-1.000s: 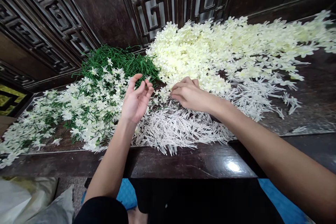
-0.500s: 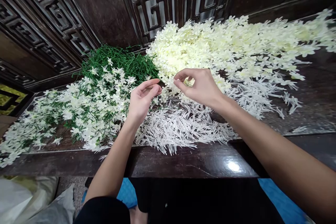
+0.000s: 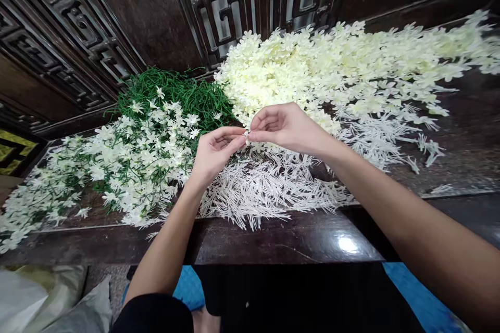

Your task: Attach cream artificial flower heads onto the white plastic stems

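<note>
I work from a single view, the head camera, which looks forward and down from the wearer's own eye level. It sits close enough for the left hand (image 3: pixel 214 152) and right hand (image 3: pixel 287 126) to meet near mid-frame, forearms (image 3: pixel 383 200) rising from the lower corners. I see the dark wooden surface (image 3: pixel 464 125) across the middle and carved panelling (image 3: pixel 156 10) along the top.

you have one heap of green stems (image 3: pixel 175 92), one of white flowers (image 3: pixel 140 161), one of cream petals (image 3: pixel 304 70), two patches of white sprigs (image 3: pixel 269 190), and one small white piece (image 3: pixel 246 136) held; the heaped pieces overlap too much to count.
</note>
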### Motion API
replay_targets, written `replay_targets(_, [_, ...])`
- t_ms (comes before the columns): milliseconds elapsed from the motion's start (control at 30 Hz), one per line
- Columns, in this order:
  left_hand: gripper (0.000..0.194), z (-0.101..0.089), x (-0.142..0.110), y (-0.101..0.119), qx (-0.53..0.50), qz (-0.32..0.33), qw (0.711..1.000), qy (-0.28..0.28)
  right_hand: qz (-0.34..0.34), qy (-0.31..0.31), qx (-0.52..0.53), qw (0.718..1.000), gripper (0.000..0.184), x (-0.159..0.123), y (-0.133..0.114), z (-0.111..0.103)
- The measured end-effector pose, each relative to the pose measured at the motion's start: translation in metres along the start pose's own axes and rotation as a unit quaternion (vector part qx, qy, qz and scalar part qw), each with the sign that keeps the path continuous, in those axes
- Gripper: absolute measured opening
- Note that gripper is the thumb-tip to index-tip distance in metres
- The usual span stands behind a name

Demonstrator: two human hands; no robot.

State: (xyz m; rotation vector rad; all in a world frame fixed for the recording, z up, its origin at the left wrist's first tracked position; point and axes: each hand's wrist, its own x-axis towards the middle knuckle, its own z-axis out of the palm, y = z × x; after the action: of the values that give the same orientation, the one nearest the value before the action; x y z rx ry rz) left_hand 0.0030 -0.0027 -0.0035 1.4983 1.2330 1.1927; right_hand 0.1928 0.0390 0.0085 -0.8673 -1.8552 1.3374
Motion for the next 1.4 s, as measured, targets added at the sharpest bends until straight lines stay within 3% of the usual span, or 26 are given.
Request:
replay_targets(133, [0.018, 0.000, 0.000, 0.000, -0.012, -0.011, 1.000, -0.001, 0.004, 0.012, -0.031, 0.999, 0.025, -0.001, -0.001, -0.001])
replay_targets(233, [0.018, -0.002, 0.001, -0.002, -0.003, -0.005, 1.000, 0.004, 0.040, -0.002, -0.109, 0.993, 0.022, -0.002, -0.002, -0.007])
replay_targets(367, [0.016, -0.003, 0.002, -0.005, 0.009, 0.004, 1.000, 0.016, 0.145, -0.133, -0.250, 0.948, 0.023, -0.003, 0.001, -0.015])
replay_targets(433, [0.015, -0.004, 0.002, -0.006, 0.006, 0.003, 1.000, 0.019, 0.165, -0.161, -0.272, 0.934, 0.021, -0.002, 0.004, -0.017])
replay_targets(600, [0.010, -0.003, 0.002, -0.005, 0.012, -0.004, 1.000, 0.015, 0.173, -0.165, -0.270, 0.933, 0.008, -0.002, 0.004, -0.013])
replay_targets(767, [0.010, -0.003, 0.003, -0.006, 0.015, -0.010, 1.000, 0.006, 0.151, -0.173, -0.270, 0.935, 0.008, -0.001, 0.002, -0.013])
replay_targets(1400, [0.010, -0.004, 0.002, -0.001, 0.030, -0.022, 0.999, -0.007, 0.180, -0.198, -0.301, 0.915, 0.008, 0.000, 0.003, -0.007])
